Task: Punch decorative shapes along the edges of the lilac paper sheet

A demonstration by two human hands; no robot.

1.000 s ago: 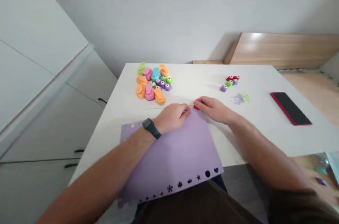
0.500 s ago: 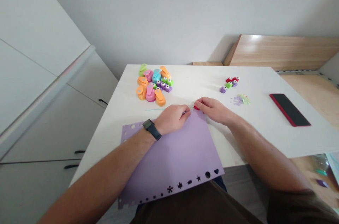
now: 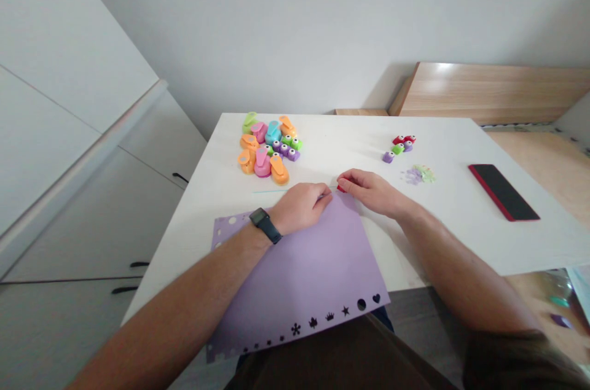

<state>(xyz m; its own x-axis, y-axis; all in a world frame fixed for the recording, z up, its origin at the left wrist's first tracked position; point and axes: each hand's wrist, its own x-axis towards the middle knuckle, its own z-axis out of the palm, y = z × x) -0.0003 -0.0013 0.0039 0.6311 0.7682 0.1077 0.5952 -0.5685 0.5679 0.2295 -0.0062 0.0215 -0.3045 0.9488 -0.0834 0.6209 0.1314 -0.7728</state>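
1. Purple sheet [image 3: 299, 267] lies on the white table [image 3: 461, 224], its near edge, punched with small shapes, hanging over the front.
2. Left hand [image 3: 299, 206] presses down on the sheet's far edge, fingers curled.
3. Right hand [image 3: 371, 190] pinches a small red punch [image 3: 341, 188] at the sheet's far corner.
4. Beyond: a heap of coloured punches [image 3: 270, 147], a smaller cluster [image 3: 399, 145], a phone [image 3: 503, 191].

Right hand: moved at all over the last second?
No. The right hand still pinches the red punch at the far corner of the purple sheet, same spot on it; only the camera shifted slightly.
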